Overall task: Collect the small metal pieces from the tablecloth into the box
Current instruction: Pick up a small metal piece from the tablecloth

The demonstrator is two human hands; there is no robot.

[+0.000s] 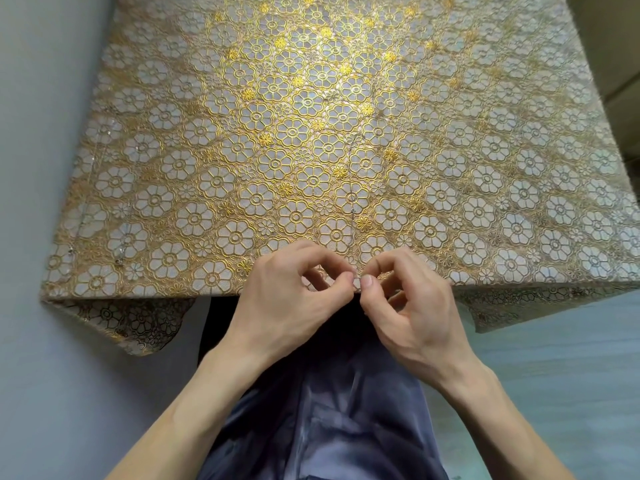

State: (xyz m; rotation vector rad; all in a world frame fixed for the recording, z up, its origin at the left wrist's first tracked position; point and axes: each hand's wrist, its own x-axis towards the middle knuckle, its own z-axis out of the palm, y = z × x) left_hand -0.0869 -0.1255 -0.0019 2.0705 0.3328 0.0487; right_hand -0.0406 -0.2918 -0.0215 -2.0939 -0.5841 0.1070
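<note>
A gold and white flowered tablecloth [346, 133] covers the table. My left hand [294, 292] and my right hand [412, 303] meet at the cloth's near edge, each with thumb and forefinger pinched together. Their fingertips almost touch around a tiny glint, a small metal piece [358, 280] that is mostly hidden. Another small metal piece [352, 210] lies on a faint line running up the middle of the cloth. Two more small metal pieces [71, 251] [119, 261] sit near the left edge. No box is in view.
The cloth hangs over the table's near edge, with a folded corner [138, 323] at the lower left. My lap in grey-blue fabric [329, 410] is below the hands. A pale wall [34, 133] runs along the left side, and floor [554, 358] shows on the right.
</note>
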